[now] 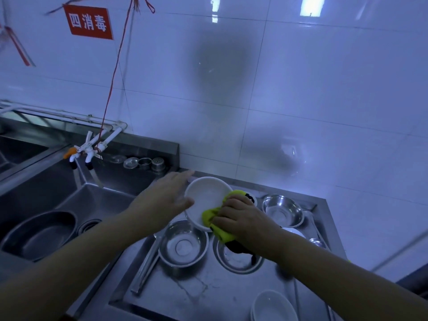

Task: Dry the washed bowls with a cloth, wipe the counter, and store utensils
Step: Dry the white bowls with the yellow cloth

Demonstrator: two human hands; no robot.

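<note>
My left hand [165, 196] holds a white bowl [205, 198] by its left rim, tilted up above the steel counter [185, 295]. My right hand [240, 216] grips a yellow-green and black cloth [220, 230] and presses it against the bowl's right rim. Below stand steel bowls: one [183, 244] under the white bowl, one [234, 258] partly hidden by the cloth, one [283, 210] at the back right. Metal chopsticks [146, 267] lie on the counter to the left. Another white bowl [273, 306] sits at the front edge.
A steel sink [92, 205] on the left holds a large steel basin [39, 232]. White taps [85, 154] hang over it, with drain strainers [143, 163] on the ledge behind. A white tiled wall [301, 112] carries a red sign [88, 23].
</note>
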